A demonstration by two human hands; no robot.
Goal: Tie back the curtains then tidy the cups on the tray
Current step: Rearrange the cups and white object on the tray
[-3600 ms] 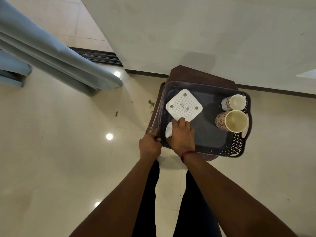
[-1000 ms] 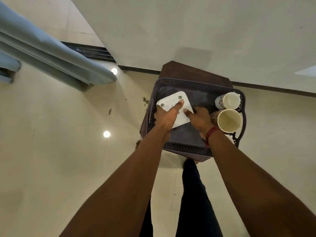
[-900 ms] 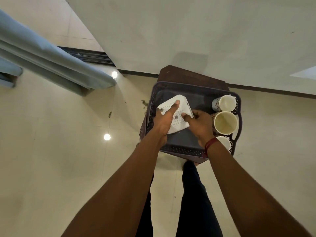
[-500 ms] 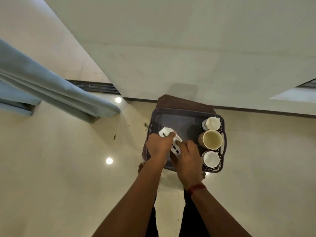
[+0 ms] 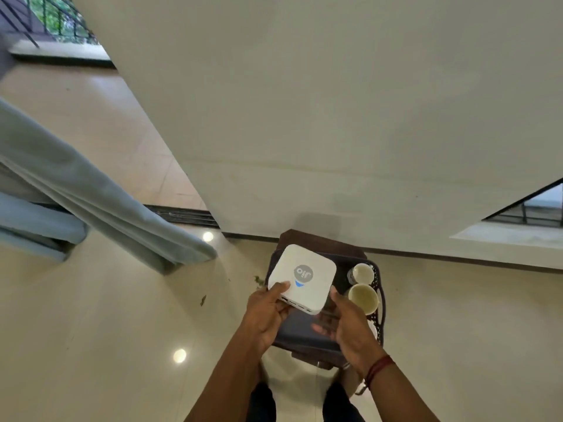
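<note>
A person's left hand (image 5: pixel 268 312) grips a white router box (image 5: pixel 302 278), lifted clear above the dark tray (image 5: pixel 304 336), seemingly to free space; the right hand (image 5: pixel 344 324), open, steadies its edge, cups (image 5: pixel 363 298) just right.

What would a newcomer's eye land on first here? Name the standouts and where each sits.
First, the white box with a round grey logo, held above the dark tray at bottom centre, the left hand gripping its near edge and the right hand open at its right corner. Next, two cream cups along the tray's right side. Then the pale blue curtain sweeping across the left.
</note>
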